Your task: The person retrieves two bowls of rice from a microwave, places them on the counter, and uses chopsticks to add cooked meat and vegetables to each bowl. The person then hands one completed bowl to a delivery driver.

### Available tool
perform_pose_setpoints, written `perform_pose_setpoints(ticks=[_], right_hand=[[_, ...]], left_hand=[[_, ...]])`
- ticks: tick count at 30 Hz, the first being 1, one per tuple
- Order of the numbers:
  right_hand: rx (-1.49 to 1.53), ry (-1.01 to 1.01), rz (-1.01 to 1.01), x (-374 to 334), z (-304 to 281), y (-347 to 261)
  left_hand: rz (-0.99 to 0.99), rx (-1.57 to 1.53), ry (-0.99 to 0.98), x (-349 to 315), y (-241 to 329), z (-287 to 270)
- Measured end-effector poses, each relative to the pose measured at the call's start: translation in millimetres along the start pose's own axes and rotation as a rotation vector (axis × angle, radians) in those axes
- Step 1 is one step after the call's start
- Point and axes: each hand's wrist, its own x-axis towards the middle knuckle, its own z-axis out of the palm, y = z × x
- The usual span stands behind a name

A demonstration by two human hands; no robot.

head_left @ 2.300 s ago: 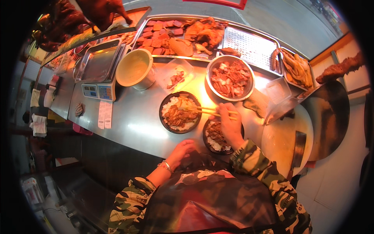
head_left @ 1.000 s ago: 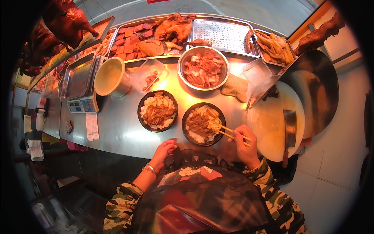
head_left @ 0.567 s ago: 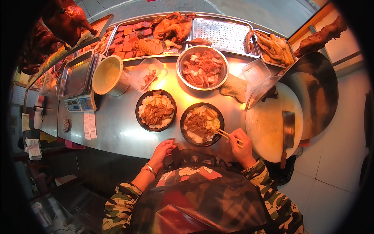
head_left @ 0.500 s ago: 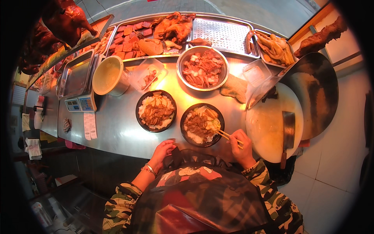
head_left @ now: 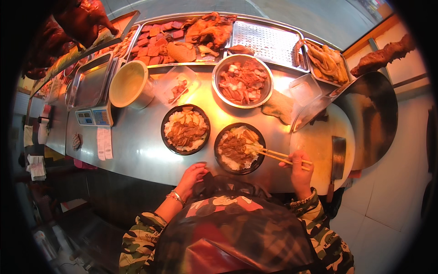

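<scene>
A pair of chopsticks point(head_left: 284, 157) is held in my right hand point(head_left: 299, 172), at the right of a black bowl point(head_left: 226, 169) of rice topped with meat and pale vegetables. Their tips touch the food at this bowl's right side. To its left stands another black bowl point(head_left: 169, 144) with rice, sliced meat and pale slices on top. My left hand point(head_left: 193, 176) rests by the counter's near edge below the two bowls, fingers loosely curled; whether anything lies in them is hidden.
Behind the bowls stands a metal basin point(head_left: 217, 93) of sliced meat. A cleaver point(head_left: 338, 157) lies on the round chopping board point(head_left: 312, 150) at right. A tub point(head_left: 148, 91), a scale point(head_left: 95, 117) and a paper slip point(head_left: 104, 143) are at left. Meat trays point(head_left: 269, 43) line the back.
My right hand has moved right and slightly down, away from the bowl, and more of the chopsticks shows. The left hand has stayed in about the same place.
</scene>
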Motion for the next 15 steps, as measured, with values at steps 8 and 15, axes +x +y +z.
perform_pose_setpoints(ticks=[8,15], right_hand=[[0.121,-0.251,-0.179,51,91,-26],[-0.046,-0.457,-0.032,88,216,13]], left_hand=[[-0.007,-0.016,0.023,-10,9,8],[-0.005,-0.158,0.058,-10,3,-6]])
